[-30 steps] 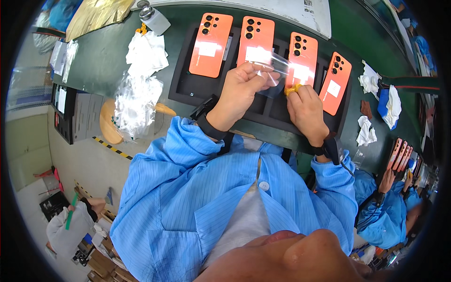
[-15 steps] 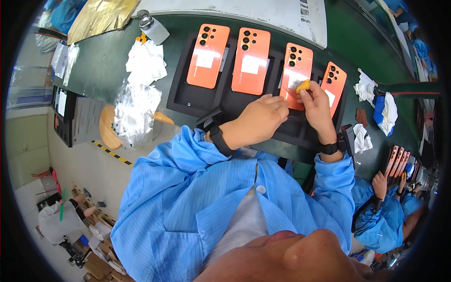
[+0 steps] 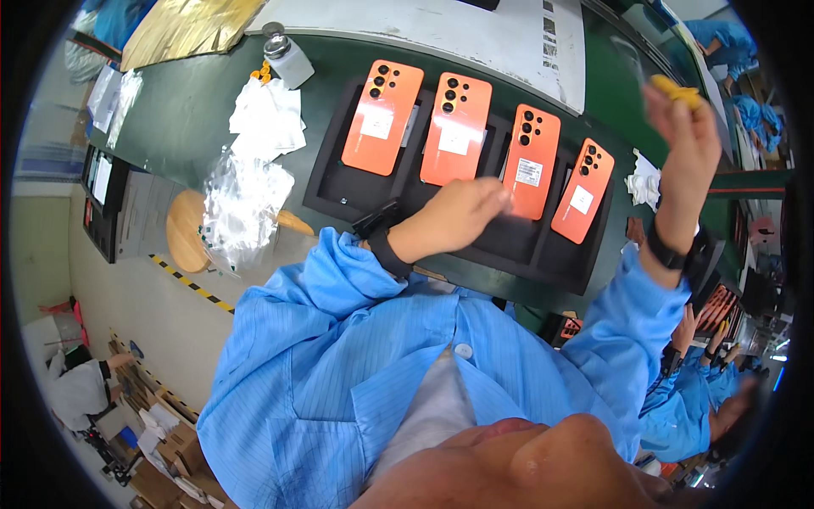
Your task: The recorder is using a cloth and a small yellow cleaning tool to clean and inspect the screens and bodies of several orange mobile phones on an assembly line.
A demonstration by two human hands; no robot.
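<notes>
Four orange phones lie back up in a black foam tray (image 3: 335, 187): the first phone (image 3: 373, 148) at left, the second phone (image 3: 445, 161), the third phone (image 3: 530, 153) and the rightmost phone (image 3: 585, 182). Each has a white label. My left hand (image 3: 454, 219) is over the tray's near side, by the third phone; its fingers are bunched, and what they hold, if anything, is hidden. My right hand (image 3: 685, 144), raised at the upper right, wears yellow finger cots (image 3: 676, 91) and pinches what looks like a clear film (image 3: 629, 58), faint and blurred.
A white pump bottle (image 3: 288, 61), orange finger cots (image 3: 262, 74), white wipes (image 3: 271, 123) and a clear plastic bag (image 3: 242, 208) lie left of the tray. Beyond it is a white panel (image 3: 424, 25). A crumpled wipe (image 3: 644, 180) lies right. Another person (image 3: 691, 399) works at the right.
My right hand has lifted off the third phone, up and to the right, with the clear film. My left hand has drawn slightly left. The third phone's label now shows plainly.
</notes>
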